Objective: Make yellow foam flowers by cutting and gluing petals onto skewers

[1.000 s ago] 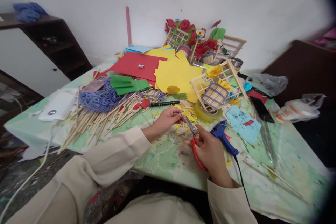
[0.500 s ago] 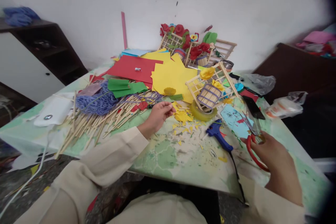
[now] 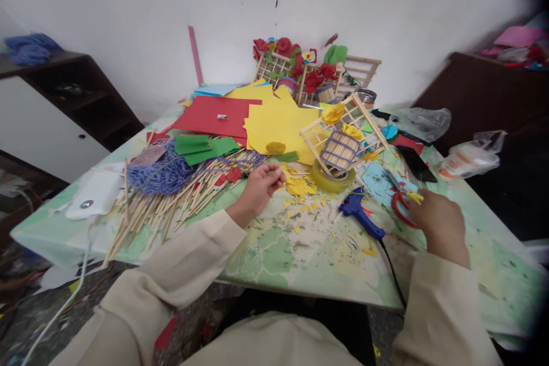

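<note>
My left hand point(image 3: 261, 183) is held over the middle of the table, thumb and fingertips pressed together beside yellow paper scraps point(image 3: 300, 186). Whatever the pinch may contain is too small to make out. At the right, my right hand point(image 3: 440, 218) is closed at the handles of red-handled scissors point(image 3: 400, 210), whose blades point away over a light blue paper piece point(image 3: 376, 180). A small yellow bit point(image 3: 415, 197) shows at its fingertips; I cannot tell what it is. Between the hands lies a blue glue gun point(image 3: 360, 214).
A stick lattice with yellow paper flowers point(image 3: 343, 143) leans on a tape roll point(image 3: 332, 178). Yellow sheets point(image 3: 274, 126) and a red sheet point(image 3: 214, 114) lie behind. Wooden sticks point(image 3: 171, 206) and purple yarn point(image 3: 160, 171) are at left. A black phone point(image 3: 416, 163) lies far right.
My right hand has moved forward and left, bringing the scissors lower toward the table and the blue paper. My left hand stays nearly in place, still pinched.
</note>
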Motion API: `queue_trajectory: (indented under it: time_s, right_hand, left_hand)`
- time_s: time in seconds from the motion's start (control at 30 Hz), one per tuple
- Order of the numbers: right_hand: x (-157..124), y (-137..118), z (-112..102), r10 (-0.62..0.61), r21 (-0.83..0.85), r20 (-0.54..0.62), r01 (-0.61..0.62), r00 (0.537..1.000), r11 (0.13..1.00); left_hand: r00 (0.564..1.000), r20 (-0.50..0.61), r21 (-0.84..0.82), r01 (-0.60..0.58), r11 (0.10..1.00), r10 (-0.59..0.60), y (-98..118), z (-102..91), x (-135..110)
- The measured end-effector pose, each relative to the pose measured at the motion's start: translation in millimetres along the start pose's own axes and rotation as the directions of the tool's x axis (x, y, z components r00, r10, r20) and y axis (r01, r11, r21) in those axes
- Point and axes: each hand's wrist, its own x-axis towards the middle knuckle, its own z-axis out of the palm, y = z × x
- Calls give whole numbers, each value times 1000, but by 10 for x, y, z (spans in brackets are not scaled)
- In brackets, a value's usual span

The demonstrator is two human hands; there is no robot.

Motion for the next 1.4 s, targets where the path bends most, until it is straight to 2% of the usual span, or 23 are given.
queue_trajectory:
  time_s: [0.03, 0.07, 0.1, 0.13, 0.17, 0.2, 0.27, 0.37, 0.5, 0.6, 0.73, 0.83, 0.9, 0.97, 1.03, 1.13, 1.23, 1.33, 1.4]
  right_hand:
    - [-165, -130, -17, -26, 50, -204, 37, 979, 998]
    - [-342, -294, -23, -84, 122, -355, 136, 931, 983]
    - [-520, -486, -16, -143, 226, -448, 267, 882, 937]
    - [-690, -697, 4, -185, 352, -500, 394, 846, 849]
    - [-844, -912, 35, -263, 464, -482, 499, 835, 732]
    - [-975, -1119, 73, -328, 563, -450, 549, 831, 618]
    - [-1156, -1462, 156, -428, 688, -379, 559, 821, 463]
    - [-1257, -1726, 263, -396, 813, -329, 470, 857, 343]
    - [-1263, -1744, 349, -275, 897, -294, 363, 916, 251]
    - [-1247, -1710, 382, -211, 936, -240, 284, 947, 209]
    - [-1224, -1705, 394, -233, 960, -180, 222, 956, 172]
    - [-1222, -1705, 382, -279, 966, -156, 205, 948, 156]
    - [-1232, -1697, 375, -298, 966, -144, 199, 944, 163]
    - [-1247, -1680, 381, -315, 967, -140, 199, 939, 162]
    - [-1258, -1658, 403, -334, 966, -144, 205, 932, 156]
    - [-1260, -1627, 450, -341, 961, -152, 220, 928, 169]
    - [-1254, -1620, 482, -351, 948, -166, 247, 921, 200]
    - [-1263, -1642, 485, -399, 923, -203, 311, 894, 228]
    - [-1278, -1664, 476, -437, 900, -241, 368, 866, 234]
  left_hand:
    - [998, 34, 28, 44, 999, -45, -41, 47, -58]
    - [992, 69, 53, 98, 994, -102, -83, 91, -115]
    - [984, 95, 63, 143, 988, -148, -124, 129, -166]
    - [977, 114, 63, 172, 983, -179, -162, 158, -207]
    - [971, 127, 57, 196, 979, -201, -195, 176, -238]
    - [969, 129, 46, 208, 977, -212, -222, 185, -257]
    - [970, 105, 20, 220, 975, -221, -260, 181, -266]
    - [975, 46, -5, 219, 976, -219, -277, 159, -244]
    - [974, 56, 44, 216, 975, -218, -264, 164, -243]
    - [968, 102, 110, 219, 969, -230, -256, 179, -269]
    - [964, 135, 196, 202, 959, -231, -243, 195, -295]
    - [980, 110, 281, 132, 950, -169, -196, 180, -249]
    - [994, 74, 386, 42, 922, -76, -140, 128, -162]
    - [998, 36, 531, -60, 845, 48, -64, 34, -35]
    - [985, -8, 649, -127, 750, 174, 28, -92, 105]
    - [945, -35, 726, -200, 658, 326, 172, -294, 278]
    - [893, -76, 779, -224, 586, 443, 264, -444, 377]
    - [871, -67, 859, -198, 472, 487, 279, -510, 441]
    - [897, -12, 923, -160, 351, 442, 277, -521, 488]
